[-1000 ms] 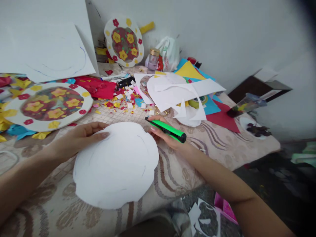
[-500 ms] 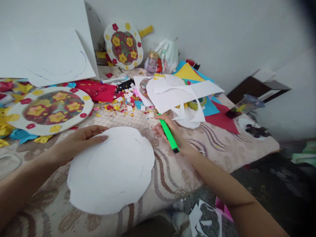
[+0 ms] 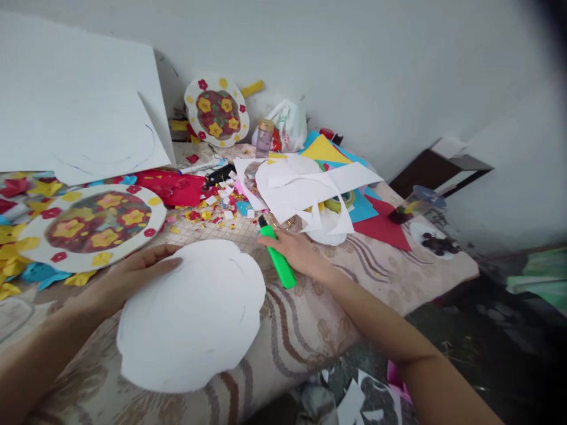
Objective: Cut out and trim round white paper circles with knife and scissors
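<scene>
A table (image 3: pixel 381 283) under a patterned cloth fills most of the view. Large white sheets (image 3: pixel 106 127) stand at the far left, the front one carrying blue pen arcs. Near them, at the left, lies an oval decorated disc (image 3: pixel 128 249), its middle full of yellow and red flowers.

The white paper disc (image 3: pixel 192 319), wavy-edged, lies in the near middle, toward the table's near edge. The left hand (image 3: pixel 146 268) is nearer to it, closed over its far-left rim with the thumb on top; the other fingertips are partly hidden. The right hand (image 3: pixel 295 248) is apart from the disc, on the far right side of it, so the disc lies to that hand's left and nearer the body. This hand is wrapped around a green cutter (image 3: pixel 280 260), whose long axis slants from a black tip at the far left to its butt at the near right.

Among the containers, a white plastic bag (image 3: pixel 295 127) stands at the far side with something red showing. At the right, a clear cup (image 3: pixel 416 203) leans, holding dark and yellow matter. Just beside it, a white dish (image 3: pixel 415 231) bears dark round pieces. A gold-lidded jar (image 3: pixel 264 141) stands by the bag; its contents are unclear.
</scene>
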`<state>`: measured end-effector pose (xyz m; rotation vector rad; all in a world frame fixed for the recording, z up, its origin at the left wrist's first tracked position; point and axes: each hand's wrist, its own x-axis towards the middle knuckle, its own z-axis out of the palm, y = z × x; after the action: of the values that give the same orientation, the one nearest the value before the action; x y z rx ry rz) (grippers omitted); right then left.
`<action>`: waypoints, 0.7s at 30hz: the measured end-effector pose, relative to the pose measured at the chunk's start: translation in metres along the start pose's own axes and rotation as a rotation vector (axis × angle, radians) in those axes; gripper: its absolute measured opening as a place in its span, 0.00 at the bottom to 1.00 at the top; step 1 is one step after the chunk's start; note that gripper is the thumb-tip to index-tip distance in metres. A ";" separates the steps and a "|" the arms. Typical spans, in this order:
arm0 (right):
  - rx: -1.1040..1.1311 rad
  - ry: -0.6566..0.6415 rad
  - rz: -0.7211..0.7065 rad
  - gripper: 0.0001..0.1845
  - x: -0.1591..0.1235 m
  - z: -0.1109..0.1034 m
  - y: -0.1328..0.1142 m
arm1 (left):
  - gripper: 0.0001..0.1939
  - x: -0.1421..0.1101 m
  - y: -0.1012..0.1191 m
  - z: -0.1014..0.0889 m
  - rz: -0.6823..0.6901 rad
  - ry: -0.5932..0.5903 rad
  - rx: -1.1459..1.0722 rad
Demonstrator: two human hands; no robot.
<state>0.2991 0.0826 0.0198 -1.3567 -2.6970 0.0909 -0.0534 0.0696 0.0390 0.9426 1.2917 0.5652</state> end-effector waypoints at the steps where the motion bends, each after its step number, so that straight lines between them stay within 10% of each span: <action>1: -0.028 -0.012 -0.024 0.31 0.006 -0.001 0.000 | 0.40 0.000 0.001 0.000 -0.008 -0.003 -0.018; 11: 0.017 0.287 0.251 0.20 0.025 -0.007 0.035 | 0.37 0.003 -0.001 -0.003 -0.014 0.034 -0.091; 21: 0.072 0.235 0.440 0.16 0.033 0.005 0.043 | 0.38 0.006 -0.004 -0.004 0.006 0.040 -0.130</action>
<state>0.3131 0.1351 0.0125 -1.7869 -2.1498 0.0621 -0.0566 0.0733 0.0327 0.8315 1.2722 0.6672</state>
